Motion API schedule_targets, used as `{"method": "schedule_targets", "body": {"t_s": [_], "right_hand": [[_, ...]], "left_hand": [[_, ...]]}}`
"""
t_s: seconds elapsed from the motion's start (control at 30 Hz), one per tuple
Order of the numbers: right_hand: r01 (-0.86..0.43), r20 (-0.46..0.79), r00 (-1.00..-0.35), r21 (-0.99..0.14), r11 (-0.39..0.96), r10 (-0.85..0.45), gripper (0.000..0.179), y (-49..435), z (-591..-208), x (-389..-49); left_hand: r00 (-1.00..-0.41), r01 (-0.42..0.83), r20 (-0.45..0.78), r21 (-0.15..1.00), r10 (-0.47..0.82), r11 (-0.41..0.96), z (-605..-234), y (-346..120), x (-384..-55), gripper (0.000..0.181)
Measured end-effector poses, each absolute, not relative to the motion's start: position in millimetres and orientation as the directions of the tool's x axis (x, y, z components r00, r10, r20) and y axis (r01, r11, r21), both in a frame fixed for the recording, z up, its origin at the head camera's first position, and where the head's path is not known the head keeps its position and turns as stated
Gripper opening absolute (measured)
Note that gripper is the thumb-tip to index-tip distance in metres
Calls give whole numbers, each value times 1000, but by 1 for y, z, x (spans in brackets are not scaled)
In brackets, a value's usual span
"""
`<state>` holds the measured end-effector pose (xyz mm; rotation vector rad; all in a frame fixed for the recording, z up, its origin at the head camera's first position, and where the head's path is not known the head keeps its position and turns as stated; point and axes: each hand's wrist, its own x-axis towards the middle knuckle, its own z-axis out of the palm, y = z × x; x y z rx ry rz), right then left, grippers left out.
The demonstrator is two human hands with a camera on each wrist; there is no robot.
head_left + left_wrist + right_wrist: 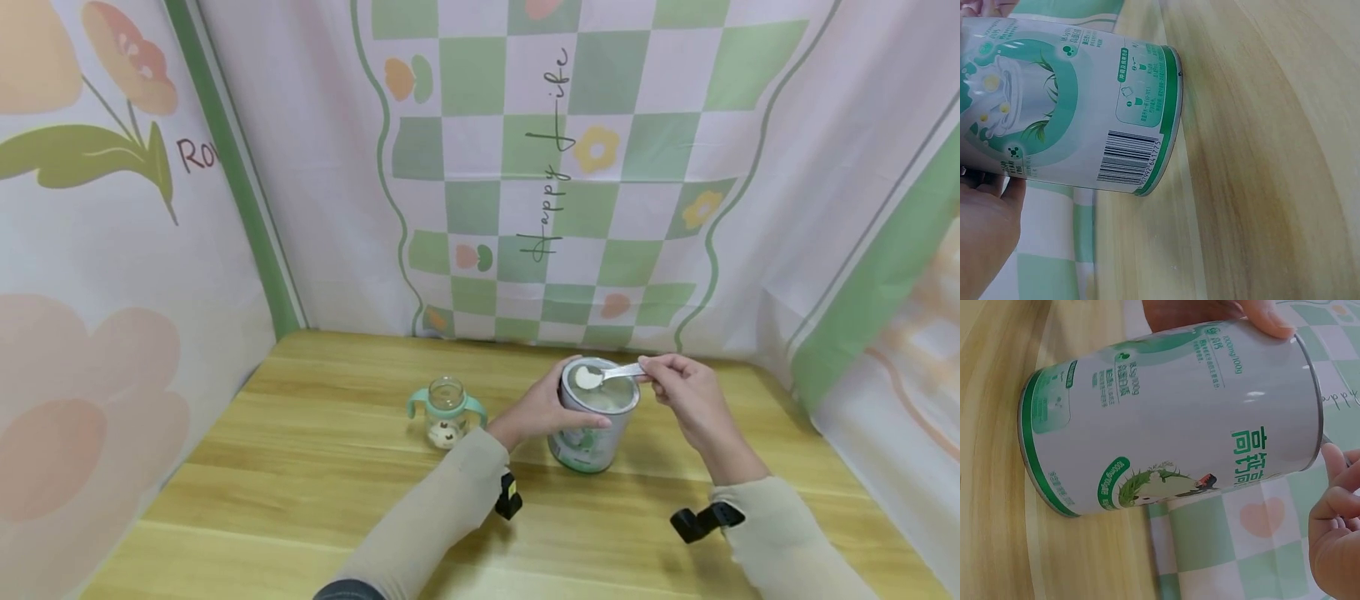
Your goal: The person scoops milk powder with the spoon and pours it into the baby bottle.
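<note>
A white and green milk powder tin has its open top facing up, its base close over the tabletop. My left hand grips the tin from the left near the rim, thumb across the front. Between the fingers and thumb of my right hand is the handle of a spoon, pinched at its end. White powder fills the spoon's bowl, which is over the tin's opening. In the right wrist view, the tin hides most of the spoon.
Left of the tin stands an uncapped clear baby bottle with two mint green handles, partly behind my left sleeve. Both are at the wooden table. A printed curtain hangs behind the table's back edge.
</note>
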<state>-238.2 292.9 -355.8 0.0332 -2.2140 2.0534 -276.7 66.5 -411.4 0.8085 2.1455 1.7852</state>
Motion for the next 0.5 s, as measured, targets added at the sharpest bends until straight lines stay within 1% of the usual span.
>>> {"method": "schedule_targets", "body": {"t_s": [0.1,0.23,0.5], "right_hand": [[-119,126,-989,-989,84,80,21,293,-355,-238],[-137,141,-987,-989,62,77,22,292,-355,-238],[-144,143,-988,-990,-9,64,20,293,-355,-238]], "left_hand": [[-835,243,143,962,532,122,-412,67,-277,93],[-836,230,128,965,533,130,-412,67,-277,97],[-796,276,175,957,580,91,-409,66,-277,94]]}}
